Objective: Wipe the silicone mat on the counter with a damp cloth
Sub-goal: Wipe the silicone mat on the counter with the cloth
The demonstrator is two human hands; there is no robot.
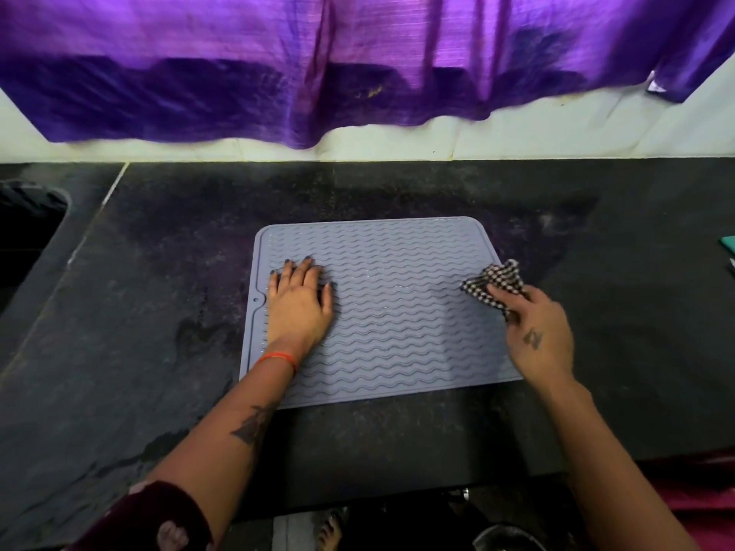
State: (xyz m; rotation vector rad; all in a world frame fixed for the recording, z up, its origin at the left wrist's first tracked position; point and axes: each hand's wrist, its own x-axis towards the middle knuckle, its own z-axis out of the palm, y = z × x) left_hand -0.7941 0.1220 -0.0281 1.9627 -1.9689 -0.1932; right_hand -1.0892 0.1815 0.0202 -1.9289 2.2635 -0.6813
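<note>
- Dark counter (397,439) is being covered at its middle by a grey mat (397,312).
- Left hand (298,304) is being pressed flat, fingers straight, on the mat's left part.
- Checked cloth (493,288) is being pinched by the right hand (537,332) at the mat's right edge.

A dark stone counter (397,439) fills the lower two thirds of the frame, its surface mottled with pale specks and smeared patches. A thin pale seam runs diagonally across it at upper left, and beyond that seam a dark sink opening (28,228) is cut into the far left edge. Flat on the counter, just right of centre, lies a grey silicone mat (397,332) with wavy ridges and rounded corners, slightly rotated. At the far right edge, a teal object (728,245) lies on the counter, mostly cut off by the frame.
</note>
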